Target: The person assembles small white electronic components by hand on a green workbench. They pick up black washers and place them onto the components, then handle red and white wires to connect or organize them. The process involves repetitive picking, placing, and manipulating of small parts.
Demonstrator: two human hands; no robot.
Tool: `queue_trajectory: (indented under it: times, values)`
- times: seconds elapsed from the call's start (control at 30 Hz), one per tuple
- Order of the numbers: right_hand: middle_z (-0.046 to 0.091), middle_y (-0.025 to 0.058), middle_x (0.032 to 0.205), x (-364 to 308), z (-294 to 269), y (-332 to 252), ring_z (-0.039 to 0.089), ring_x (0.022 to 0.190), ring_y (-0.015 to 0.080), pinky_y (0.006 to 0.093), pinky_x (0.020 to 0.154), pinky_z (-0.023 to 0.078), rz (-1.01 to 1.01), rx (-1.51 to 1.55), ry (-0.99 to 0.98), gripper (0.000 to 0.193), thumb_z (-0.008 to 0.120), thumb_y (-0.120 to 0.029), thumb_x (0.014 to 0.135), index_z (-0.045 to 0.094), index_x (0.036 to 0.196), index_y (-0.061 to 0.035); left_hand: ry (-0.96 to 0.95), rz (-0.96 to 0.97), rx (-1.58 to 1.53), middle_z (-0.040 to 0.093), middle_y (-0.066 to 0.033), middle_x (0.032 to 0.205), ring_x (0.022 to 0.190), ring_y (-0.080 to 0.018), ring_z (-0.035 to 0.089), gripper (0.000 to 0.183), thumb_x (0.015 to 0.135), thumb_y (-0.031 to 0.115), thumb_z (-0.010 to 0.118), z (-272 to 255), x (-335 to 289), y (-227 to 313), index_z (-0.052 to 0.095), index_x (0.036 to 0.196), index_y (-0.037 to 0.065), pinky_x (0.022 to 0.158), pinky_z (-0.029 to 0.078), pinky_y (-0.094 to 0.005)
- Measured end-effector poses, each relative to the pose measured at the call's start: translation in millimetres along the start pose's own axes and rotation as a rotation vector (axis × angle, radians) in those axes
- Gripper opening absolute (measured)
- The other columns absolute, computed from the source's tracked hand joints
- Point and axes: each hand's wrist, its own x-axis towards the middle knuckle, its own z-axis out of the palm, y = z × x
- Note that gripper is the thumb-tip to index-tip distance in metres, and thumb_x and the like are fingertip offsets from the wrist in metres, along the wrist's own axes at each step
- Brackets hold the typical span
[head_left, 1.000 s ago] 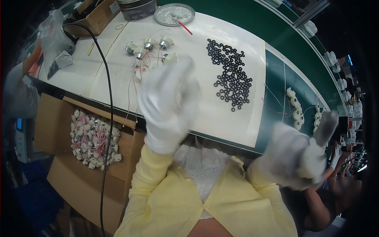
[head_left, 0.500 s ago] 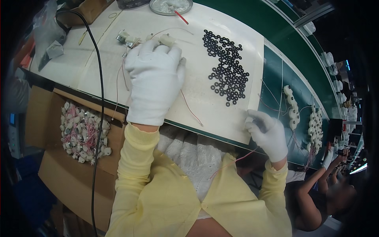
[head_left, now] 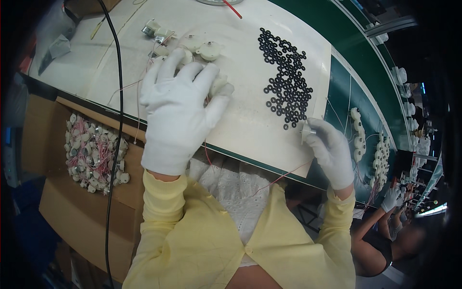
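Observation:
My left hand (head_left: pixel 180 106), in a white glove, rests over a group of small white motors on the white table top. Its fingers are spread, the tips touching motors. One motor (head_left: pixel 219 85) shows between index finger and thumb; whatever lies under the palm is hidden. Just beyond the fingertips sits another motor (head_left: pixel 210 50), with a metal-cased motor (head_left: pixel 151 27) farther left. At the table's right edge, my gloved right hand (head_left: pixel 332 151) pinches a small motor (head_left: pixel 308 131) with a silvery body. A thin pink wire (head_left: pixel 281 177) trails leftward below that hand.
Many black rings (head_left: pixel 288 77) lie spread on the table. To the left, a cardboard box (head_left: pixel 86 219) holds a heap of wired motors, and a black cable (head_left: pixel 120 96) crosses the view. Rows of white motors (head_left: pixel 358 135) stand on the green surface at right, near a co-worker (head_left: pixel 380 241).
My left hand has drawn back toward me with its fingers spreading, uncovering more motors. My right hand has risen slightly, and the motor in it now shows. The view has shifted a little.

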Motion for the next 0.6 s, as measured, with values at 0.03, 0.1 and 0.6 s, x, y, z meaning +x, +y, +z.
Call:
queue_trajectory:
  times: [0.03, 0.1, 0.6]
  values:
    - [0.073, 0.0108, 0.099, 1, 1, 0, 0.070, 0.085, 0.0165, 0.0287, 0.079, 0.056, 0.010, 0.011, 0.002, 0.029, 0.064, -0.002, 0.100, 0.058, 0.127, 0.0059, 0.006, 0.010, -0.006, 0.073, -0.0071, 0.104, 0.117, -0.0373, 0.063, 0.031, 0.084, 0.029, 0.078, -1, -1, -3, 0.075, 0.109, 0.012, 0.106, 0.042, -0.0533]
    - [0.074, 0.0122, 0.099, 4, 3, 0, 0.071, 0.083, 0.0194, 0.0300, 0.078, 0.056, 0.031, 0.032, 0.004, 0.029, 0.065, -0.002, 0.098, 0.059, 0.126, 0.0047, 0.013, 0.027, -0.021, 0.073, -0.0070, 0.102, 0.117, -0.0373, 0.063, 0.032, 0.083, 0.029, 0.079, 0, -3, -3, 0.075, 0.109, 0.013, 0.106, 0.041, -0.0538]
    - [0.066, -0.0001, 0.083, 29, 4, -29, 0.065, 0.072, 0.0234, 0.0381, 0.065, 0.047, -0.339, -0.725, 0.046, 0.037, 0.072, -0.004, 0.079, 0.066, 0.114, -0.0128, 0.101, 0.111, -0.169, 0.067, -0.0073, 0.087, 0.106, -0.0327, 0.065, 0.029, 0.082, 0.026, 0.078, 24, -6, 21, 0.072, 0.104, 0.008, 0.102, 0.046, -0.0515]
